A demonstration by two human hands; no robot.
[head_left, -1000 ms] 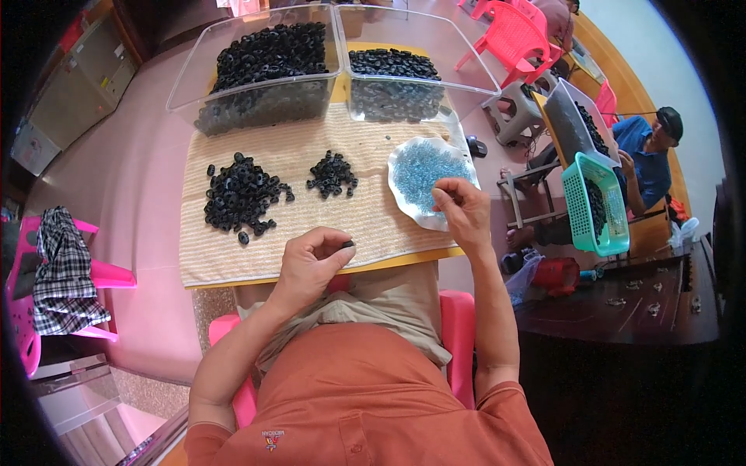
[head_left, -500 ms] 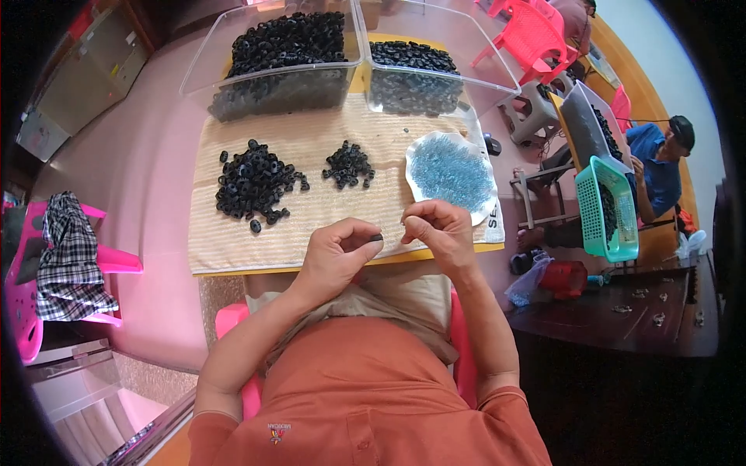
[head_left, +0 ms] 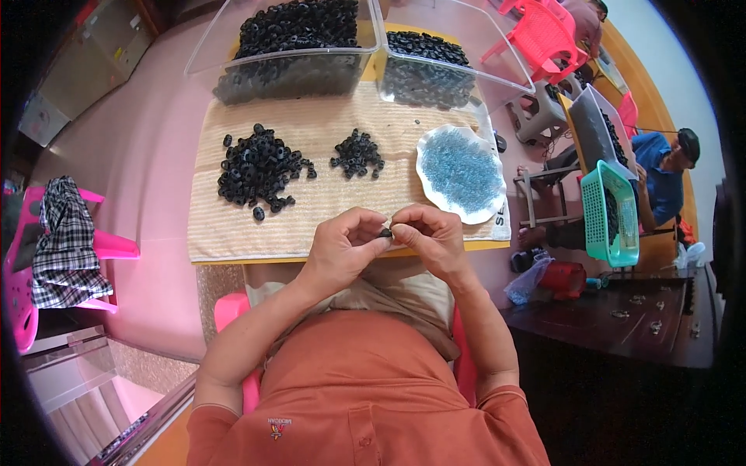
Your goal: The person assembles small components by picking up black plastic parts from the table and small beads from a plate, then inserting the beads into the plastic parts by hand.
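Observation:
Just past the front edge of the table, my left hand [head_left: 340,247] pinches a small black part [head_left: 385,232] between thumb and fingers. The fingertips of my right hand [head_left: 434,239] are pressed together against that part; anything tiny between them is hidden. Beyond my left hand lies a larger pile of black parts [head_left: 256,172] on the striped towel [head_left: 303,225]. A smaller pile of similar black parts [head_left: 357,153] lies to its right. Beyond my right hand sits a white wavy-edged dish [head_left: 424,182] heaped with tiny clear bluish pieces [head_left: 463,172].
Two clear plastic bins [head_left: 371,51] of black parts stand at the table's far side. On the right, a person in blue [head_left: 660,175] sits by a green basket [head_left: 602,172] and another bin. A pink chair [head_left: 120,241] with a checked cloth stands left.
My right hand has moved left, bringing its fingertips to the black part in my left hand. The table and its contents have shifted slightly up and right in view.

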